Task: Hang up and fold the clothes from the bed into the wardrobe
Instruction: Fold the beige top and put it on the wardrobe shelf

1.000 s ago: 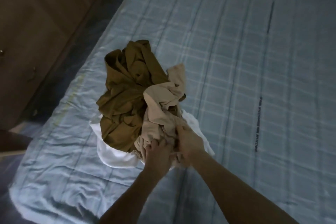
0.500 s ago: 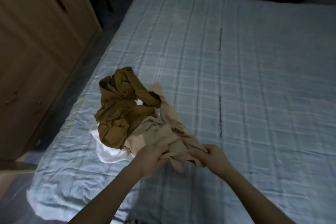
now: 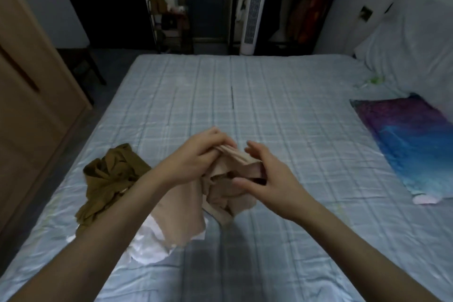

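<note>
Left hand [image 3: 196, 157] fingers pinching beige garment [image 3: 230, 179] above bed [image 3: 282, 115]; right hand [image 3: 272, 176] fingers spread, released beside it.

Dim room, soft motion blur, wide-angle bending at edges.

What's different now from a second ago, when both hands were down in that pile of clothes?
The beige garment has been pulled off the pile and lifted above the bed. The left hand pinches its folded edge; the right hand has opened, fingers spread beside the cloth. The camera also tilted up, showing more of the room. The olive garment and white garment stay crumpled on the bed.
</note>
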`<state>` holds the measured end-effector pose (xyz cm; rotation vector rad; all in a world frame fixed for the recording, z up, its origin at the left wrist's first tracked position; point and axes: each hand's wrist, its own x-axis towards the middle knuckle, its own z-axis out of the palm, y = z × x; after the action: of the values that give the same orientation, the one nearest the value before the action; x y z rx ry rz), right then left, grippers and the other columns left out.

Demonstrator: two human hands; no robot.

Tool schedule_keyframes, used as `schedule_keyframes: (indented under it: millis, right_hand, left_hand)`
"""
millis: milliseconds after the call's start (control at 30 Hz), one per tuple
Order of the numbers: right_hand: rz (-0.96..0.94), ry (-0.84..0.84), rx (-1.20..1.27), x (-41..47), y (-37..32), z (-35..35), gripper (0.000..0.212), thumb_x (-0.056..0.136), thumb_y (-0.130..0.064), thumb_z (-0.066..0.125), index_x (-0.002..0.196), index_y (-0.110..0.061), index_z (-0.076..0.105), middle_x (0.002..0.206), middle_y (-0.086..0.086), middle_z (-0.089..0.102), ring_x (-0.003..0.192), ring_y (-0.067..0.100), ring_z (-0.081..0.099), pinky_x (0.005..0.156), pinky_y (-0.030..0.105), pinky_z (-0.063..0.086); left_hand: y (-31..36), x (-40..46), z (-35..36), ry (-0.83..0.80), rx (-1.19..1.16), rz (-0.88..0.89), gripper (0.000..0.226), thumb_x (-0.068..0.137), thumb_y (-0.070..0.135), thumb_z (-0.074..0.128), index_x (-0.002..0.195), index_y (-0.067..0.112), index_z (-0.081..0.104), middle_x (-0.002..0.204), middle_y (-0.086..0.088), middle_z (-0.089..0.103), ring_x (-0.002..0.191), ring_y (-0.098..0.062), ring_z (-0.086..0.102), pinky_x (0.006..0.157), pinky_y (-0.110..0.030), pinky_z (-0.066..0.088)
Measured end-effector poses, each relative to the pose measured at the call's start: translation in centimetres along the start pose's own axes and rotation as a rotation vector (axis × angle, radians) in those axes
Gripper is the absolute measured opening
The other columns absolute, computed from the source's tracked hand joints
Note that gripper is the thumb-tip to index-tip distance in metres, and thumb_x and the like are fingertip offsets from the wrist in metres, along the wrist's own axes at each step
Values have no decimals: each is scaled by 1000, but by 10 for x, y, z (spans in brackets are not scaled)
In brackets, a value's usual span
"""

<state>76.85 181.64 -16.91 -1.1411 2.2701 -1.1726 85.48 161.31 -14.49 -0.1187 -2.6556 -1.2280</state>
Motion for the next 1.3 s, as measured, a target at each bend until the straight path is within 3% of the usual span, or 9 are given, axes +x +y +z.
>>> schedule_keyframes:
  millis: [100, 267, 433, 533, 867, 967, 1100, 1200, 1300]
  right_hand:
    - [-78, -22, -100, 10, -17, -5, 15, 77, -32, 63, 88, -43, 63, 73, -22, 63, 72, -4, 58, 63, 20, 45]
    - [39, 241, 115, 31, -37, -31, 24, 79, -29, 55, 60, -15, 59, 55, -6, 49, 58, 5, 47, 55, 32, 40]
    - [54, 71, 360, 26, -57, -45, 27, 86, -33, 56, 89, -12, 74, 85, 6, 74, 81, 16, 70, 69, 31, 54]
    - [54, -58, 371, 19, -59, -57, 23, 96, -28, 57, 96, -11, 72, 89, 7, 75, 83, 16, 71, 63, 24, 54]
    - [72, -428, -539, -14, -3, -129, 36, 64, -58, 65, 86, -30, 63, 78, -11, 67, 74, 3, 63, 72, 34, 53]
    - [94, -339, -592, -20, 22, -135, 10, 67, -34, 51, 70, -28, 58, 70, -9, 66, 66, 2, 60, 65, 35, 51]
    - [69, -67, -570, -18, 61, -133, 31, 63, -35, 39, 79, -27, 65, 83, -18, 64, 81, 7, 60, 72, 39, 51]
    - [34, 24, -524, -18, 81, -132, 41, 65, -29, 39, 92, -32, 69, 102, -13, 59, 98, 11, 55, 84, 37, 46]
    - [81, 54, -278, -25, 90, -138, 30, 63, -20, 44, 81, -27, 66, 80, -9, 67, 81, 12, 62, 76, 38, 48]
  left_hand:
    - [35, 14, -5, 133, 33, 98, 41, 83, -4, 49, 107, 25, 66, 95, 5, 51, 87, -1, 53, 80, -11, 38]
    - [44, -4, 17, 704, -302, -216, 27, 87, 6, 64, 101, 22, 47, 68, 2, 41, 55, -12, 39, 54, -30, 36]
    - [37, -21, 64, 439, -881, -357, 30, 89, 17, 61, 117, 25, 52, 88, 2, 70, 84, -16, 67, 61, -20, 52]
    - [41, -26, 74, 270, -537, -216, 59, 84, 13, 72, 132, 32, 42, 115, 10, 65, 104, -6, 66, 81, -20, 53]
    - [-9, -9, 13, 48, 114, -105, 21, 78, 15, 64, 92, 25, 77, 85, 15, 74, 85, 6, 65, 76, -16, 48]
    - [-34, -5, -10, 64, 217, -175, 36, 71, 15, 53, 94, 30, 76, 88, 20, 72, 90, 8, 63, 77, -12, 46]
    - [-70, -15, 5, 135, -1, -411, 34, 94, 18, 53, 81, 42, 73, 84, 17, 73, 87, -8, 67, 72, -15, 48]
    - [-78, -25, 26, 67, 76, -545, 39, 90, 48, 49, 73, 20, 72, 75, -3, 71, 75, -22, 65, 65, -25, 46]
    - [-69, -31, 17, -98, -93, -502, 46, 93, 53, 56, 87, 11, 75, 83, -7, 73, 80, -22, 68, 75, -34, 52]
